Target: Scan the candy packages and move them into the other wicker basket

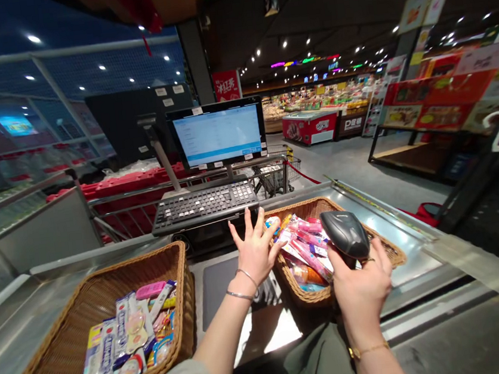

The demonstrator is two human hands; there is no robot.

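Observation:
My left hand (256,247) is spread open at the left edge of the right wicker basket (305,298), its fingertips near a small blue and orange package (272,225). It grips nothing that I can see. My right hand (363,285) is wrapped round the handle of a black handheld scanner (345,233), which covers part of that basket's right side. Pink and purple packets (307,243) fill the basket. To the left, another wicker basket (183,296) holds blue and white packets (108,350), a pink package (151,290) and several other small colourful goods.
A black keyboard (204,205) and a lit monitor (219,133) stand behind the baskets on the metal counter (414,264). Between the baskets lies a dark grey pad (218,286). Beyond are a shopping cart (275,175) and a shelf of red boxes (441,96).

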